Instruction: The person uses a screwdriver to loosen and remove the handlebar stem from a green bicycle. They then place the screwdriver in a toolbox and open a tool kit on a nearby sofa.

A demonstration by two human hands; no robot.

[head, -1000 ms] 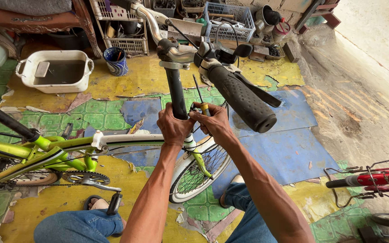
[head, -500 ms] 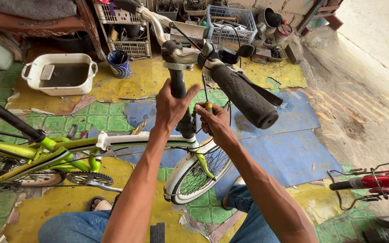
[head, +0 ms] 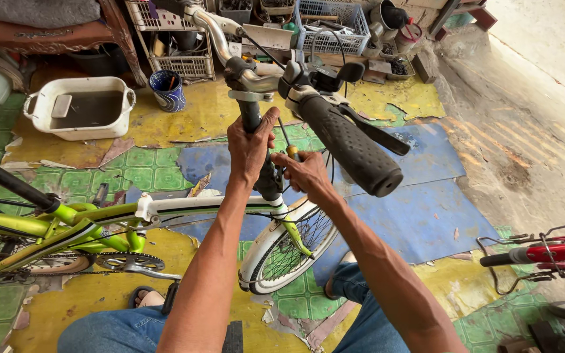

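Your left hand [head: 251, 145] wraps the black handlebar stem [head: 256, 137] of the lime-green bicycle [head: 67, 225] standing on the tiled floor [head: 138, 173]; your right hand [head: 305, 173], just beside it, pinches a yellow-handled screwdriver [head: 290, 149] against the stem, below the black rubber grip [head: 351, 147].

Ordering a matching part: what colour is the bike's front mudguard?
White; the mudguard over the front wheel shows best in the head view.
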